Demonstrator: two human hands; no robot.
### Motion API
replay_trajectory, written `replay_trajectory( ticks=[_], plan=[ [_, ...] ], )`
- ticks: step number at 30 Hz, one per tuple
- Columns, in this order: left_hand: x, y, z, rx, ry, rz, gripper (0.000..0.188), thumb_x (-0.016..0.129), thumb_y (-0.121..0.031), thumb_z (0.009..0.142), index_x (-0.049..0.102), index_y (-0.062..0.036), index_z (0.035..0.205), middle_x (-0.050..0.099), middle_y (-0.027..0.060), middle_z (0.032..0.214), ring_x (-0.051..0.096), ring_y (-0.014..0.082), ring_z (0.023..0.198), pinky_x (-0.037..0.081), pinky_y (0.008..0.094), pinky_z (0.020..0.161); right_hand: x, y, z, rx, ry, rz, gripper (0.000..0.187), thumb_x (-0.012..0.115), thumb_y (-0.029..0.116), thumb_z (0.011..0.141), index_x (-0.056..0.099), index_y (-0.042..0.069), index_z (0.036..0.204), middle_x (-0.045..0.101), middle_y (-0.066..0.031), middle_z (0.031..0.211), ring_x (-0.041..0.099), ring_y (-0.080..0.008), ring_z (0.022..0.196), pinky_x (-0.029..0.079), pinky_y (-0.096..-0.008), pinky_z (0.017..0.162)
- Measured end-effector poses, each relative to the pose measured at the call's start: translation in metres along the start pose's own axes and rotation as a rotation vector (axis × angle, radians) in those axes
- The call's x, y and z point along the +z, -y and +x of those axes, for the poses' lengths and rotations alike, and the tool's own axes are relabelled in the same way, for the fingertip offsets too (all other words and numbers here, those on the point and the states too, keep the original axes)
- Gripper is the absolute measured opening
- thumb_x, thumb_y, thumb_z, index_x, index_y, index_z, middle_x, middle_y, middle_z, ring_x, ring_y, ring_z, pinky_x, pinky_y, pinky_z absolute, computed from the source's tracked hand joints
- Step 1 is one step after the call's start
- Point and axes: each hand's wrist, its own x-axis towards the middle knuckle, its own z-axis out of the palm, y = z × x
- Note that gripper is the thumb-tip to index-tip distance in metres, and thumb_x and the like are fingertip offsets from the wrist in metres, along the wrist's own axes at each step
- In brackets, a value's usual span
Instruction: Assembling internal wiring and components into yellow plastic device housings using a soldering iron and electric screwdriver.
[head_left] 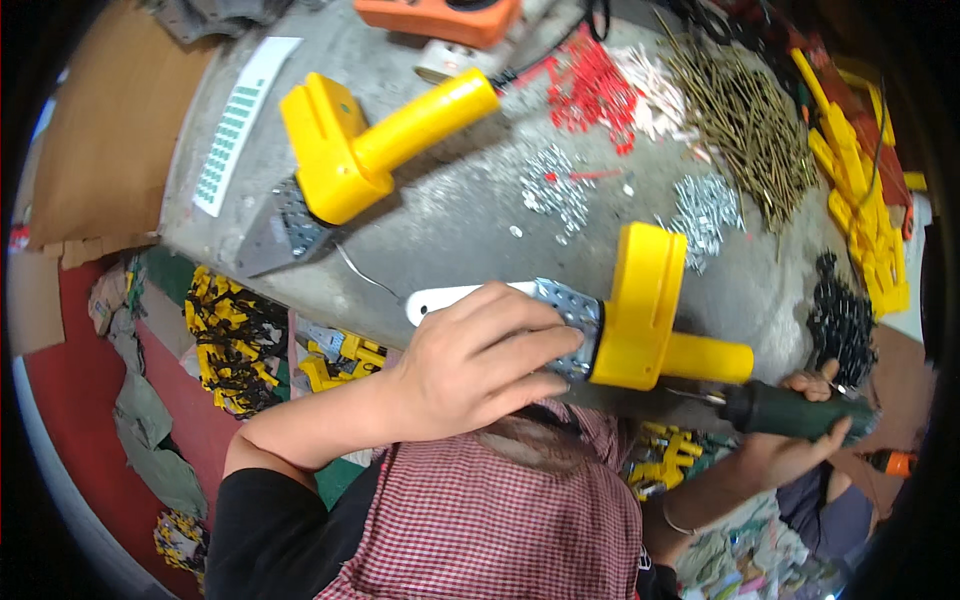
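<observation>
My left hand (490, 360) is closed round the perforated metal sleeve (568, 318) of a yellow plastic tool housing (637, 310) with a round handle (708, 357). A flat white plate (440, 300) with a hole near its rounded end sticks out past my fingers. My right hand (797, 445) grips a dark green power screwdriver (800, 413), whose bit points left, just below the yellow handle; whether it touches a screw I cannot tell. A second, similar yellow tool (350, 150) lies farther back on the left, with a pointed metal end.
On the grey tabletop (420, 235) lie small metal parts (557, 190), red pieces (590, 85), long brass-coloured screws (745, 125) and dark fasteners (842, 315). Yellow housings (865, 210) are heaped at right. An orange device (440, 18) stands at the back; a bundle of yellow-black parts (235, 340) is below left.
</observation>
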Motion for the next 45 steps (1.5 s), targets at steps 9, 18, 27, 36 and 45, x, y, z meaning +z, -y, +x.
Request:
replay_trajectory(
  ticks=[9,18,27,36,45],
  plan=[
    [-0.015,0.008,-0.014,0.38,-0.086,0.46,0.047,0.066,-0.042,0.077,0.069,-0.0087,0.11,0.064,0.0113,0.114,0.065,0.0264,0.093,0.051,0.0326,0.069,0.019,0.016,-0.03,-0.44,-0.065,-1.385,0.044,0.039,0.022,0.103,0.047,-0.003,0.138,0.051,-0.0184,0.138,0.048,-0.0292,0.127,0.036,-0.0415,0.105],
    [-0.081,0.036,0.0,0.121,-0.347,0.559,0.035,0.077,-0.032,0.071,0.064,-0.0085,0.093,0.063,0.0038,0.084,0.063,0.0223,0.068,0.052,0.0336,0.06,0.038,-0.062,0.007,-0.037,0.43,-1.655,0.021,0.06,0.017,0.094,0.064,-0.003,0.089,0.054,-0.0006,0.07,0.045,-0.0079,0.061,0.035,-0.0225,0.055],
    [-0.104,0.043,0.023,-0.027,-0.216,0.726,0.068,0.08,-0.029,0.066,0.054,-0.0044,0.124,0.056,0.0153,0.118,0.053,0.0325,0.116,0.045,0.0445,0.096,0.181,-0.077,0.045,-0.58,0.766,-1.601,0.013,0.064,0.002,0.083,0.064,-0.001,0.095,0.066,-0.0118,0.093,0.061,-0.0265,0.095,0.044,-0.0357,0.092],
    [-0.05,0.022,0.035,-0.27,-0.277,0.836,0.035,0.059,-0.016,0.076,0.059,-0.004,0.109,0.061,0.0071,0.09,0.061,0.0229,0.083,0.047,0.0348,0.07,0.318,-0.193,0.18,-1.079,1.271,-1.845,0.04,0.062,0.0,0.081,0.06,0.002,0.121,0.061,-0.0162,0.118,0.057,-0.0314,0.114,0.042,-0.0397,0.101],
    [-0.05,0.018,-0.165,-0.756,-0.139,0.289,0.037,0.065,-0.01,0.076,0.053,-0.0061,0.111,0.064,0.0112,0.098,0.065,0.0303,0.096,0.052,0.0426,0.08,0.299,-0.147,0.006,-0.443,1.572,-1.455,0.031,0.063,0.009,0.086,0.06,-0.004,0.114,0.064,-0.0124,0.094,0.059,-0.0206,0.087,0.044,-0.0319,0.082]
  ],
)
